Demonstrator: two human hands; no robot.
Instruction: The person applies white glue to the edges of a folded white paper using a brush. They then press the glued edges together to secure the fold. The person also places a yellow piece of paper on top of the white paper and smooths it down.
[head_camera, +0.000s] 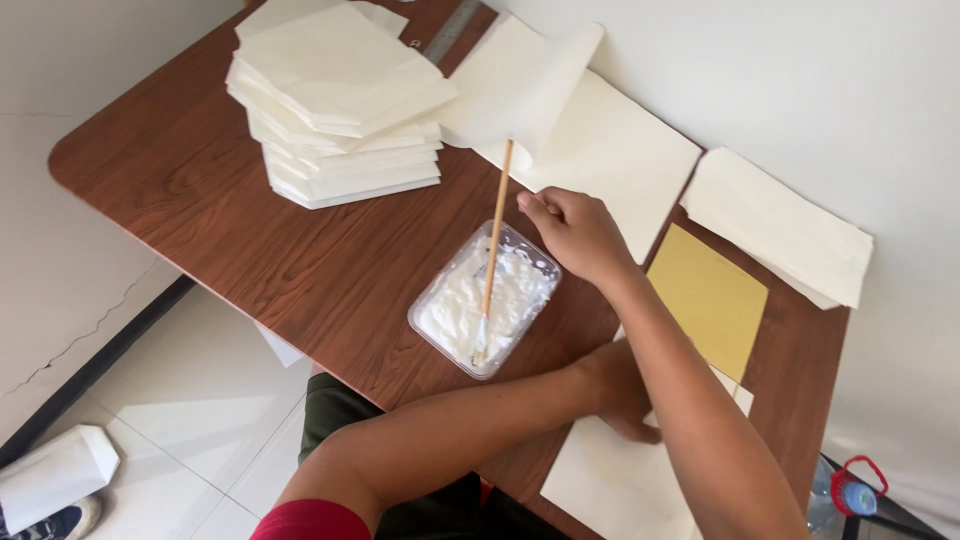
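While the right hand (575, 232) hangs just beside the clear rectangular plastic tub of white paste (484, 298), its fingers curl loosely and pinch nothing; the thin wooden-handled brush (492, 250) stands in the paste on its own, leaning on the tub's far rim, just off the fingertips. The left hand (622, 390) crosses under the right forearm and presses flat on a cream paper sheet (610, 480) at the near edge of the brown wood-grain table (250, 240); its fingers are mostly hidden, so I cannot tell their spread.

Risks, as I judge them:
- A knuckle bump on the brush handle could tip it out, smearing paste on the table.
- The tub sits near the table's near edge, so a forearm sweep could shove it off.
- Crossed arms limit reach, so a sleeve or wrist could drag through the paste.

Beyond the right hand lie a curled cream sheet (520, 80) and a flat one (620, 160). Right of it: a mustard-yellow card (710, 300) and a small cream stack (790, 230). Far left: a tall stack of folded cream paper (340, 100).
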